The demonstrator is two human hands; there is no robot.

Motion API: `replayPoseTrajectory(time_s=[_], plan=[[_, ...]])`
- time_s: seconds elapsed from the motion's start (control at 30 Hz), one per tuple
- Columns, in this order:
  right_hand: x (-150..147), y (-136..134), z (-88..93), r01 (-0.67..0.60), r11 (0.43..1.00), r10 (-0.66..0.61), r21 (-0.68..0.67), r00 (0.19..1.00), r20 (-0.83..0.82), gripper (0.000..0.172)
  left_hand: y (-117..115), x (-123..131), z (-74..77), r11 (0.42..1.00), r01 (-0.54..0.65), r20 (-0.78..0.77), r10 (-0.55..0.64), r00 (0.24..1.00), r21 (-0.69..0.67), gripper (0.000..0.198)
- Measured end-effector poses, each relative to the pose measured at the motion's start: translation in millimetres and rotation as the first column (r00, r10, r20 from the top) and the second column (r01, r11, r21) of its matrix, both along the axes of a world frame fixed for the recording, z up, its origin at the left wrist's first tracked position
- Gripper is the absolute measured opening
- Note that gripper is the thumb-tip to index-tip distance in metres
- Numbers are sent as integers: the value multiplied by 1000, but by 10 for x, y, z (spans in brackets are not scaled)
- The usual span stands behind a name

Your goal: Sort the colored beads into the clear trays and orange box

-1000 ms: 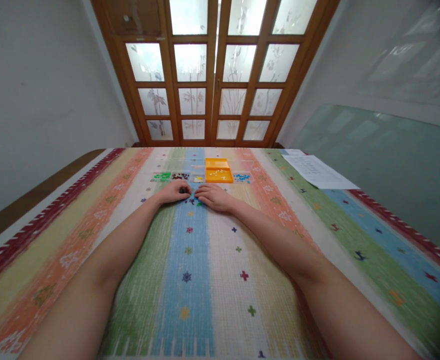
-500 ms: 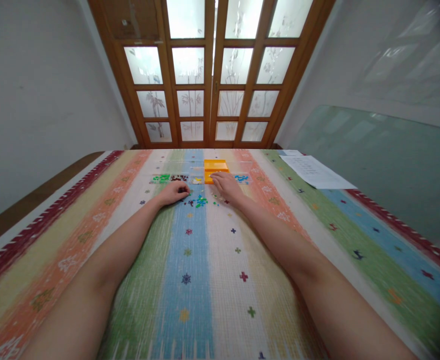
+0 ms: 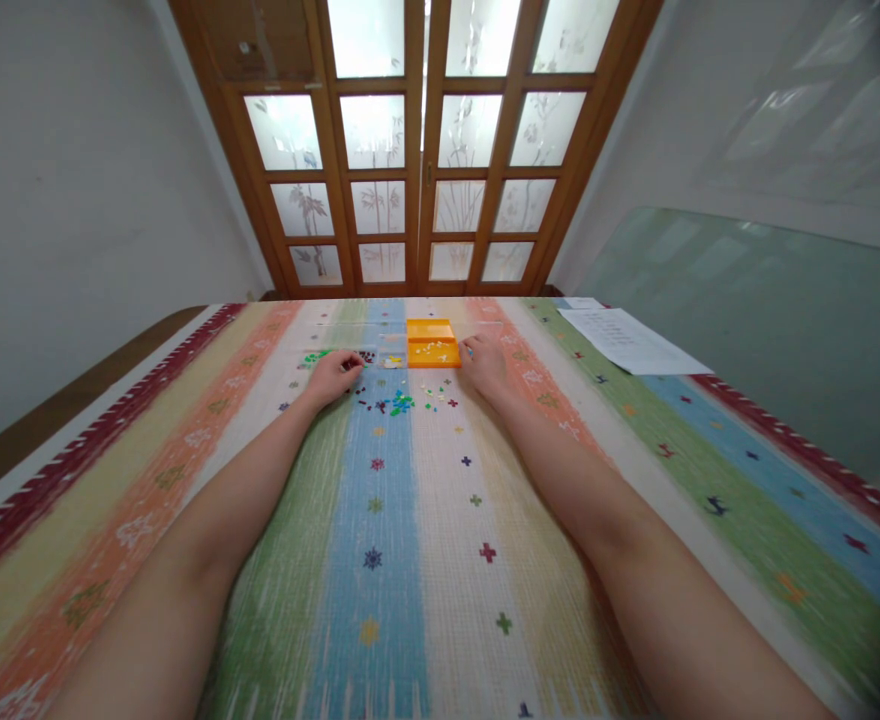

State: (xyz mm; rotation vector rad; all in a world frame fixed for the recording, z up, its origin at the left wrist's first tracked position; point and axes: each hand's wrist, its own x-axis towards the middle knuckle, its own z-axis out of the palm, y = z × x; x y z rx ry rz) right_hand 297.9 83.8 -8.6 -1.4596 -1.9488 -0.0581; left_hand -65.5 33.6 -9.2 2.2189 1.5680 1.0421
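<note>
My left hand is at the near side of a clear box of dark red pieces, thumb and fingers pinched together; what they hold is too small to make out. Partly behind it lie green pieces in another clear box. My right hand is over the box right of the orange box, its fingers bent together. A bit of blue shows at its fingertips, but I cannot tell if it is held. Loose mixed small pieces are scattered on the cloth between the hands.
The orange box stands with its lid raised and pale pieces inside. Beside it a clear box holds yellow pieces. Sheets of paper lie on the right of the striped tablecloth.
My right hand has moved right, from over the orange box to the box beside it, uncovering the pale pieces. My left hand has shifted slightly left, to the dark red pieces.
</note>
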Motion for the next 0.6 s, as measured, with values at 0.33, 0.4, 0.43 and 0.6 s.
replayPoseTrajectory(time_s=[0.33, 0.4, 0.43, 0.6], plan=[[-298, -213, 58, -229, 972, 223, 56, 970, 98, 23, 75, -303, 36, 862, -482, 24, 485, 874, 155, 18], [-376, -281, 91, -337, 941, 329, 44, 936, 123, 24, 80, -367, 16, 834, -531, 31, 533, 846, 149, 18], [-420, -323, 108, -398, 917, 390, 31, 910, 137, 24, 82, -392, 3, 824, -550, 33, 551, 834, 136, 18], [-671, -579, 189, -670, 741, 667, -51, 725, 171, 27, 96, -437, -40, 807, -583, 39, 582, 812, 96, 21]])
